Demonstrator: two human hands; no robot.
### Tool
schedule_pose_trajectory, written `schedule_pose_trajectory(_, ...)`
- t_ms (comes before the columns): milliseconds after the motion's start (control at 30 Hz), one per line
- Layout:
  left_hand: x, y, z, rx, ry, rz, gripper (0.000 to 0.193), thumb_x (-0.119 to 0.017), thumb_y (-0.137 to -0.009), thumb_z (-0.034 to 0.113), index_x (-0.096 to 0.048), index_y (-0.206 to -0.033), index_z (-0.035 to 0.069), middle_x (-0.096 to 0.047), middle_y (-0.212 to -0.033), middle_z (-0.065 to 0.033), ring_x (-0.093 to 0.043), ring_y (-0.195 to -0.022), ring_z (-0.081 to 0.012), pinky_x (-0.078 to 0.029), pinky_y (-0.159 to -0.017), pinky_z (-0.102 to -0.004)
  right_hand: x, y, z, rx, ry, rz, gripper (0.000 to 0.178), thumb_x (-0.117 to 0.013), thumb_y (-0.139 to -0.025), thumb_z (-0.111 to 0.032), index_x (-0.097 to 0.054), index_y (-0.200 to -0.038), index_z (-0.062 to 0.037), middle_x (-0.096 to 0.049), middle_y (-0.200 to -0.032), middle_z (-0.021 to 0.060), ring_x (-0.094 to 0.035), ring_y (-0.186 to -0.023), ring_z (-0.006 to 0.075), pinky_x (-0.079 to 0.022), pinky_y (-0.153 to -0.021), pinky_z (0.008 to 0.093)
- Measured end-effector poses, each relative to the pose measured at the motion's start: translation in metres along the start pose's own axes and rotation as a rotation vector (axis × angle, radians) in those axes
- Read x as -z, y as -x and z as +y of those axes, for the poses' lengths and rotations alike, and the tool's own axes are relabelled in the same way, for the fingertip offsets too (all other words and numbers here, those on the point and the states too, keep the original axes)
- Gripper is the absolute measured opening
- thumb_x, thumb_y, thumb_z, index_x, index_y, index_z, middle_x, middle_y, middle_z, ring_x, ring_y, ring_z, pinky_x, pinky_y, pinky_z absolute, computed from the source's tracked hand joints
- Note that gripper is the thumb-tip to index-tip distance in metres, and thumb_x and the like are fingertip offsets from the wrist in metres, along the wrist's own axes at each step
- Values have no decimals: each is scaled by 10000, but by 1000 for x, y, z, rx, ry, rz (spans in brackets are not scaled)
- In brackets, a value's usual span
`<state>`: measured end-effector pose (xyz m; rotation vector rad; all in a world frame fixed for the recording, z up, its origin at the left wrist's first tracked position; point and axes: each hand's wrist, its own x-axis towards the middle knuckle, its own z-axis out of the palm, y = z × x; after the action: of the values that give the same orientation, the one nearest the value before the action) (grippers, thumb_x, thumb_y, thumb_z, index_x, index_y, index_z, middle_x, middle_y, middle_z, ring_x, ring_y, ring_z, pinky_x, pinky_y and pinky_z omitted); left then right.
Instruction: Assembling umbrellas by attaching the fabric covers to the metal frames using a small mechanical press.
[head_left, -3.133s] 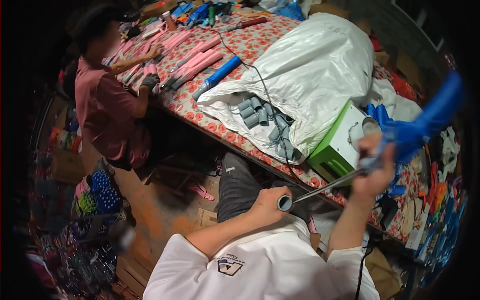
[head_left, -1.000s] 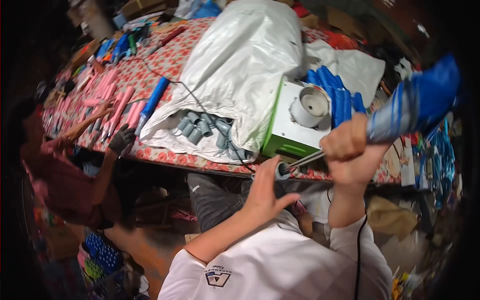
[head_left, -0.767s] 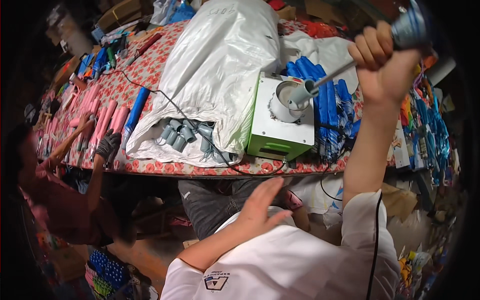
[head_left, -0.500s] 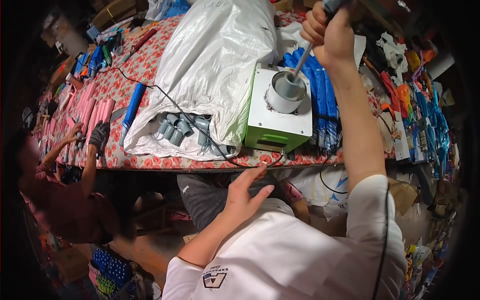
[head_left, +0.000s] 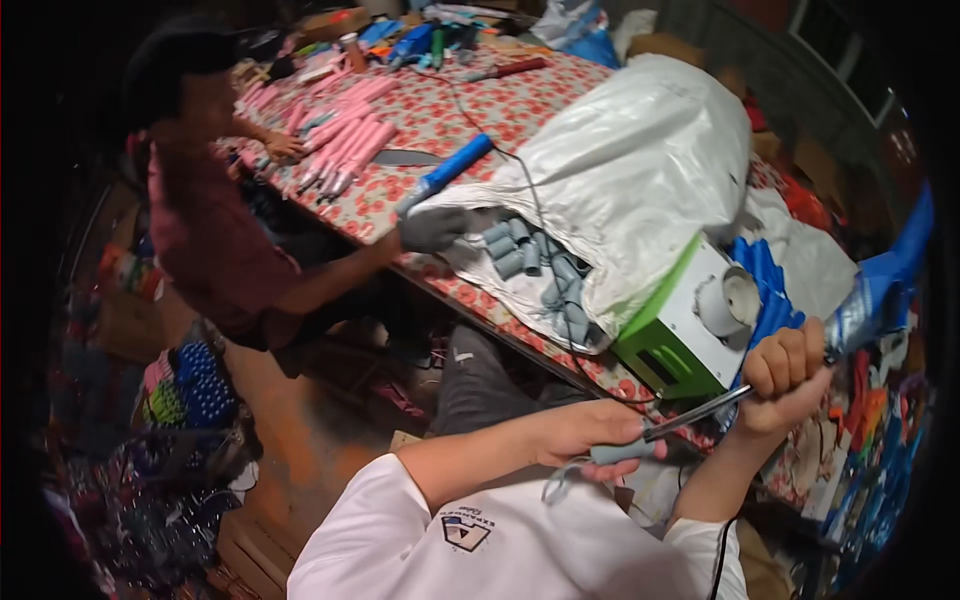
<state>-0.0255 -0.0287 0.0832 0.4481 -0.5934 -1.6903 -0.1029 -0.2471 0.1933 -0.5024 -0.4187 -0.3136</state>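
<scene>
My right hand (head_left: 785, 375) is closed round a folding umbrella, just below its blue wrapped canopy (head_left: 885, 285). The metal shaft (head_left: 705, 410) slants down from that fist toward my left hand (head_left: 590, 430). There the thumb and fingers grip the grey plastic handle (head_left: 618, 453) at the shaft's end, with a loose, pale wrist strap (head_left: 560, 480) dangling from it. Beyond my hands, at the table edge, stands a green and white box-shaped machine (head_left: 665, 335). A round cup (head_left: 728, 303) sticks out of its white face.
A big white sack (head_left: 640, 150) lies open on the flowered tablecloth (head_left: 520, 100), several grey handles (head_left: 518, 250) in its mouth. At left a co-worker's gloved hand (head_left: 435, 228) touches the sack's edge, near a blue umbrella (head_left: 450, 170) and pink umbrellas (head_left: 350, 145). A black cord crosses the sack.
The umbrella's handle has left the machine's cup and come down to my left hand, which now grips it. The view has turned. The co-worker's gloved hand has moved to the sack.
</scene>
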Motion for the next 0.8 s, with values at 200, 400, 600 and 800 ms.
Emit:
schedule_pose_trajectory(200, 39, -5, -40, -881, -1536, 1125, 259, -701, -819, 171, -607, -1000, 10, -640, -785, -59, -577, -693, -140, -482, -656, -264, 64, 14, 66, 137, 206, 535, 573, -393, -917, -659, -367, -651, -152, -273, -484, -74, -200, -387, 38, -208, -385, 207)
schedule_pose_trajectory(400, 17, 24, -24, -100, -811, 719, 247, -735, -752, 113, -622, -949, 15, -628, -799, -26, -539, -709, -127, -455, -699, -235, 21, -7, 50, -23, 427, 354, 506, -527, -889, -586, -522, -831, -83, -501, -689, 40, -510, -612, 141, -412, -549, 244)
schedule_pose_trajectory(600, 20, 25, -43, -215, -842, 871, 245, -701, -724, 111, -619, -935, 19, -626, -784, -51, -545, -691, -177, -463, -703, -279, 78, -20, 44, -20, 395, 354, 387, -579, -898, -323, -608, -1059, 28, -609, -1012, 168, -600, -890, 248, -497, -797, 351)
schedule_pose_trajectory(800, 32, 36, -28, -308, -155, 1022, 178, -698, -738, 76, -600, -880, 35, -599, -699, -55, -480, -539, -90, -349, -446, -200, 70, 58, 165, -570, 817, 243, 406, -575, -924, -338, -630, -1161, -14, -613, -1154, 105, -571, -994, 204, -436, -906, 320)
